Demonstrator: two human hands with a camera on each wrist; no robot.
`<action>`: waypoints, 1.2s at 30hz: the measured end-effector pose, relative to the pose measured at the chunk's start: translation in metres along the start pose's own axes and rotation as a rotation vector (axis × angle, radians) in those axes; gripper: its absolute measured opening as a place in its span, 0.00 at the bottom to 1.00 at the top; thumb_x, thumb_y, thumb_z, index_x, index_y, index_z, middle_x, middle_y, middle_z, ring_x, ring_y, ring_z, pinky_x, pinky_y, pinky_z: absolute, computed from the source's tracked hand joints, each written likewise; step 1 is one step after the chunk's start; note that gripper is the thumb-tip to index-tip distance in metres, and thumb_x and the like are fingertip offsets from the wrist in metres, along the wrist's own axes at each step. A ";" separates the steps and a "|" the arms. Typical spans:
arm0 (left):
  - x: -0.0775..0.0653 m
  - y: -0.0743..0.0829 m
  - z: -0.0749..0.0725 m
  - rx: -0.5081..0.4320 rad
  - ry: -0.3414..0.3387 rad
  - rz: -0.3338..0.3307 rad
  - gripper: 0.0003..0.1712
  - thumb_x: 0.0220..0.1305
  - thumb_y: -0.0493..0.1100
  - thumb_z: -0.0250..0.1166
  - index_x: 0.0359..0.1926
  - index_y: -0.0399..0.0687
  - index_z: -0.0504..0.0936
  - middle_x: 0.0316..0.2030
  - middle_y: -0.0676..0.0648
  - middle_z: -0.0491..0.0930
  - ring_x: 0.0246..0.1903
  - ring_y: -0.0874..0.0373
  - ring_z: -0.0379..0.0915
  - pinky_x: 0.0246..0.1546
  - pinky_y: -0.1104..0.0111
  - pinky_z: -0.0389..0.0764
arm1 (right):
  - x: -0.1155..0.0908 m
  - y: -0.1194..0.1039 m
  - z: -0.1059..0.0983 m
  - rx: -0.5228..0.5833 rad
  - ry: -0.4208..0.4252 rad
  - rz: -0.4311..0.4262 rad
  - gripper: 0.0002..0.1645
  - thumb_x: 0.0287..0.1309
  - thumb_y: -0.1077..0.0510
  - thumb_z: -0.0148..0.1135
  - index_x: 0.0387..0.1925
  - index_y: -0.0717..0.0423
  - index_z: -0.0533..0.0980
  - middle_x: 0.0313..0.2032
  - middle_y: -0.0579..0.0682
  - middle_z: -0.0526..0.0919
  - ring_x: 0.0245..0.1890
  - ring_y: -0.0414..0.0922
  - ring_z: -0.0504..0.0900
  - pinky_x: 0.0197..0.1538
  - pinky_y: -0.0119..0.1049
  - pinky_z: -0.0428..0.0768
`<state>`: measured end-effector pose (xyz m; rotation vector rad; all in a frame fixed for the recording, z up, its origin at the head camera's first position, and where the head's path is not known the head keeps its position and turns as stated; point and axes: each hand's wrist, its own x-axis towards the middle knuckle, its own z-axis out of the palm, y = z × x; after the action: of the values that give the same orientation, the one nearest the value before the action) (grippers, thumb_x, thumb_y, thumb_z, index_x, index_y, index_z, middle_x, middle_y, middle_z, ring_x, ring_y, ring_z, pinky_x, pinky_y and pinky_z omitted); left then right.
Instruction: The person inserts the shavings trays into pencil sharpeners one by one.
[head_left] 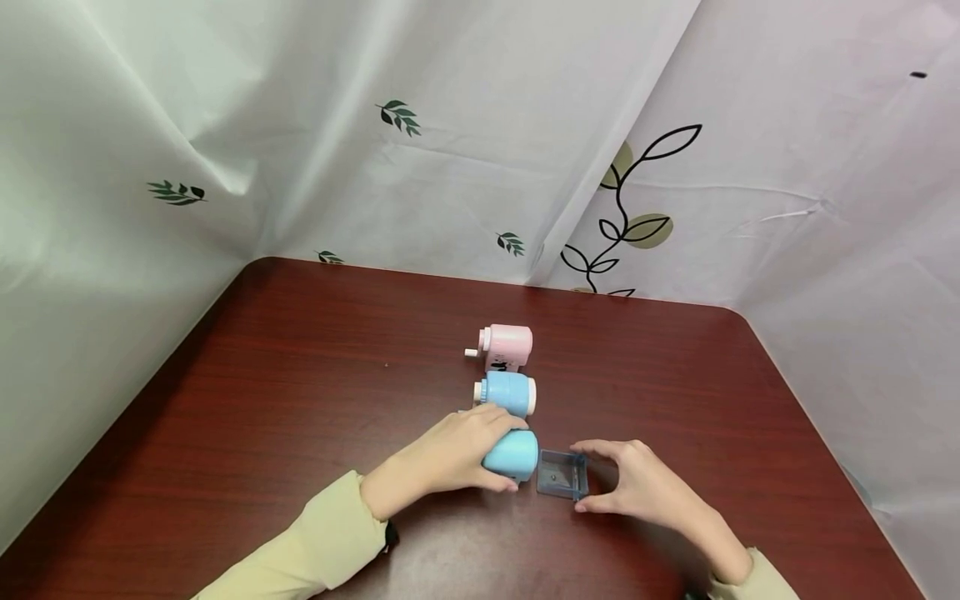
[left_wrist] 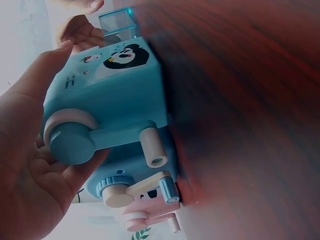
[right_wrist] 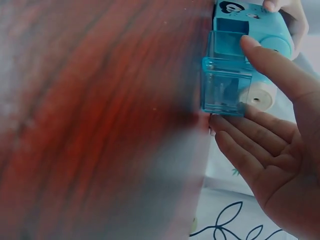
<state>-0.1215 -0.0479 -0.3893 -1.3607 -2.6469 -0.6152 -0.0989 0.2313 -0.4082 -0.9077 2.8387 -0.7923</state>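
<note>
My left hand (head_left: 468, 450) grips a teal pencil sharpener (head_left: 512, 455), thumb on one side and fingers round the other. Its crank (left_wrist: 152, 146) and a panda print (left_wrist: 125, 57) show in the left wrist view. A clear blue shavings drawer (head_left: 561, 475) stands right at the end of the sharpener, with a dark slot (right_wrist: 232, 26) in the body beside it. My right hand (head_left: 637, 483) spans the drawer's outer end, with fairly straight fingers and the thumb on opposite sides. A small dark speck lies inside the drawer.
Behind the teal sharpener stands a blue sharpener (head_left: 510, 393) with a cream crank, and beyond that a pink sharpener (head_left: 510, 343). All are on a dark red wooden table (head_left: 337, 350). A white patterned sheet (head_left: 450, 167) hangs round the table's back and sides.
</note>
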 end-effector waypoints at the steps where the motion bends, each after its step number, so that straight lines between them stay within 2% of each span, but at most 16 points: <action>1: 0.000 -0.001 0.001 0.001 -0.003 0.001 0.35 0.46 0.60 0.68 0.53 0.49 0.71 0.45 0.53 0.74 0.46 0.62 0.67 0.42 0.67 0.75 | 0.000 0.000 0.001 0.000 0.002 0.000 0.36 0.34 0.39 0.73 0.47 0.49 0.76 0.44 0.39 0.80 0.43 0.33 0.76 0.42 0.37 0.78; 17: 0.001 -0.004 0.008 0.016 -0.029 -0.021 0.33 0.48 0.59 0.67 0.53 0.51 0.71 0.43 0.53 0.75 0.42 0.63 0.67 0.36 0.68 0.75 | 0.003 0.002 0.005 0.011 0.006 -0.018 0.28 0.37 0.45 0.73 0.44 0.47 0.76 0.35 0.36 0.80 0.30 0.33 0.75 0.34 0.32 0.75; 29: 0.002 -0.004 0.007 0.018 -0.035 -0.013 0.33 0.48 0.59 0.67 0.53 0.50 0.71 0.43 0.53 0.75 0.43 0.62 0.67 0.36 0.68 0.75 | 0.007 0.000 0.007 0.023 0.042 -0.038 0.27 0.37 0.49 0.73 0.43 0.46 0.75 0.33 0.35 0.80 0.28 0.34 0.75 0.34 0.33 0.76; 36: 0.002 -0.004 0.007 0.009 -0.040 -0.016 0.33 0.49 0.58 0.67 0.53 0.50 0.71 0.43 0.53 0.75 0.43 0.63 0.67 0.37 0.69 0.75 | 0.011 -0.003 0.009 0.024 0.034 -0.050 0.27 0.38 0.46 0.73 0.43 0.46 0.75 0.34 0.36 0.80 0.30 0.33 0.76 0.35 0.32 0.76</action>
<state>-0.1249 -0.0458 -0.3967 -1.3652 -2.6902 -0.5833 -0.1045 0.2186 -0.4133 -0.9755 2.8394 -0.8529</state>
